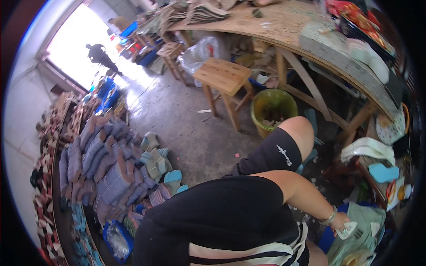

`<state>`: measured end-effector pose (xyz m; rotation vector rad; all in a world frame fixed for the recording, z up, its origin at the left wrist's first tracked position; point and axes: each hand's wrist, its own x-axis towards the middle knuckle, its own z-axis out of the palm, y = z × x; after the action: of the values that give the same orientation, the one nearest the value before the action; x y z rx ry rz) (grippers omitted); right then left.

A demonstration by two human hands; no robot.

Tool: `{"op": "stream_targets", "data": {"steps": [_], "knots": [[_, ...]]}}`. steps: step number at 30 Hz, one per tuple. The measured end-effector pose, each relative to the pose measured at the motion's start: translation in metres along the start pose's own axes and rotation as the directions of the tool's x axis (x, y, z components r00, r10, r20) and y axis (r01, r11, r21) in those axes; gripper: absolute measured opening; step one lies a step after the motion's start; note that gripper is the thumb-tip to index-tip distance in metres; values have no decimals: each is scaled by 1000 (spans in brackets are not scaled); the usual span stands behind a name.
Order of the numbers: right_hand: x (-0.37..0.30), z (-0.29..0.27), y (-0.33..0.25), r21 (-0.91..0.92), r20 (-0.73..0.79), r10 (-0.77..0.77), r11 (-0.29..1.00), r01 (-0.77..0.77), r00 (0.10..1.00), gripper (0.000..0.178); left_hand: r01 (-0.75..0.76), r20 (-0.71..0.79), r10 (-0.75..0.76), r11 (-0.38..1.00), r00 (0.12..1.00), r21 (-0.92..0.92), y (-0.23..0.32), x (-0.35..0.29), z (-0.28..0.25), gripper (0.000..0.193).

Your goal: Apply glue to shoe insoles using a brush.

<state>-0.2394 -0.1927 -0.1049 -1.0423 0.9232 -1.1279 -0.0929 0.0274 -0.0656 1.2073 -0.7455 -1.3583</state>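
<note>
2 stools (223, 73), bucket (260, 122) on floor (177, 133)

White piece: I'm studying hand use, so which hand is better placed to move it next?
Likely left: the left hand holds the white piece near the green bag; the right hand is out of view.

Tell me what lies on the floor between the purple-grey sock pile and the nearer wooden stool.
In the head view, some grey-green socks lie beside the sock pile; then comes grey floor, with a thin pale strip near the stool.

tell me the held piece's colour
The held piece is white with dark markings, best seen in the head view.
</note>
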Motion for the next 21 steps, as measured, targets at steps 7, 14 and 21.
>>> {"op": "stream_targets", "data": {"steps": [7, 14, 21], "knots": [[-41, -48, -17, 175, -232, -92, 975, 134, 968, 29, -391, 256, 311, 530, 915, 752, 1, -16, -26, 25], [-52, -73, -54, 64, -568, -264, 930, 361, 780, 15, 168, 14, -168, 984, 986, -58, 6, -4, -11, 27], [-69, -71, -90, 303, -655, -149, 846, 438, 741, 14, 189, 181, -161, 970, 970, -151, -24, 16, -16, 33]]}}
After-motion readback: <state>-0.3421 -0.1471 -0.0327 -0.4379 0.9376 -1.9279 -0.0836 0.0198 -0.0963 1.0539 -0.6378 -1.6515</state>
